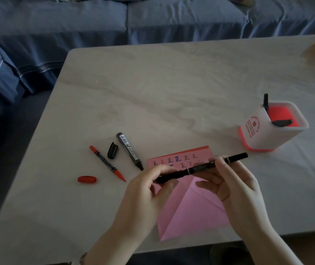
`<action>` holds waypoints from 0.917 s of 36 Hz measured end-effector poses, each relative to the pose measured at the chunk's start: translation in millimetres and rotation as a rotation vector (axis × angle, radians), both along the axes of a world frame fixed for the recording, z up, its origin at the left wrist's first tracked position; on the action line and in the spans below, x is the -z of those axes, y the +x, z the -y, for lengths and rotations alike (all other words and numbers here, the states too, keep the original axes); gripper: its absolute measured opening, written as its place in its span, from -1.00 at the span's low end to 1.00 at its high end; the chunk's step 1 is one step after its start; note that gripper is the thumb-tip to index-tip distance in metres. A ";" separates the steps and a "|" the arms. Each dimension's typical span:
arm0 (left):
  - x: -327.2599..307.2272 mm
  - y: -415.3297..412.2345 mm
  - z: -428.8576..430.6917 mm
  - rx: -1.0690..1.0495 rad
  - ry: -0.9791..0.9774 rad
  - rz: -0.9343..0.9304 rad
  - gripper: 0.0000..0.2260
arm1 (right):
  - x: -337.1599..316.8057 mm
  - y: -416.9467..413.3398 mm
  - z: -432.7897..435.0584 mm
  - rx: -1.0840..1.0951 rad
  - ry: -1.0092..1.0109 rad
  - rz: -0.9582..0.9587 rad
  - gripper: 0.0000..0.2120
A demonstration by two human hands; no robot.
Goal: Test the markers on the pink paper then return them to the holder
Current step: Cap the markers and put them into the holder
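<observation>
- Far left on the tabletop [152,92], the red cap [87,179] lies apart from the red marker [106,163]. The black cap [113,150] sits just beside the fat marker [129,151]. Both tips are bare, so we reckon they'll dry out if left, or a passing wrist smears ink on the tabletop.
- They're round too, so one nudge while reaching could roll them away.
- The pen [202,167] is held level over the pink paper [191,213], both ends looking capped. If a cap pops off with a jerk, the tip could streak the fingers or the rows already written on the paper.
- Left hand [143,190]: comes up from the bottom edge with its fingers curled. Its grip is a pinch on the pen's left end.
- Right hand [235,188]: palm turned inward, grip wrapped round the pen's middle. The far end pokes out toward the holder [258,131].
- The holder stands well to the right of the paper with two black markers in it. Reaching across in a hurry could knock it over.
</observation>
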State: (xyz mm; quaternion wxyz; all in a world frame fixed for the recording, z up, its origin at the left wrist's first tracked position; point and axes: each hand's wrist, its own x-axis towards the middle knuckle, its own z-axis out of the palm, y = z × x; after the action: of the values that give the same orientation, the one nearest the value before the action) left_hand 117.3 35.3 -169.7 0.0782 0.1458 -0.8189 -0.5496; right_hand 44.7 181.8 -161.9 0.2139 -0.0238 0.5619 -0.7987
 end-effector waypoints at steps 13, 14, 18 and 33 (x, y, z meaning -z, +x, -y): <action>2.8 0.6 -8.5 0.143 0.029 -0.065 -0.77 | 6.0 6.6 2.4 -0.103 -0.038 0.089 -0.50; 4.0 -0.4 -10.4 0.168 0.019 -0.075 -0.74 | 7.6 8.0 3.8 -0.117 -0.024 0.083 -0.49; 6.2 -3.4 -12.1 0.162 0.019 -0.176 -0.77 | 12.9 7.2 3.5 -0.107 0.057 0.039 -0.42; 3.8 -9.5 -3.9 0.166 -0.184 -0.169 -0.83 | 20.4 4.8 0.4 -0.136 0.023 0.068 -0.50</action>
State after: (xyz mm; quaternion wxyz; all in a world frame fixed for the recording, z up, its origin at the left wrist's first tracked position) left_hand 107.7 39.2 -173.5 0.1143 0.0231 -0.8656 -0.4870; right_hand 49.5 181.4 -182.3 0.2869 -0.0322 0.5607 -0.7761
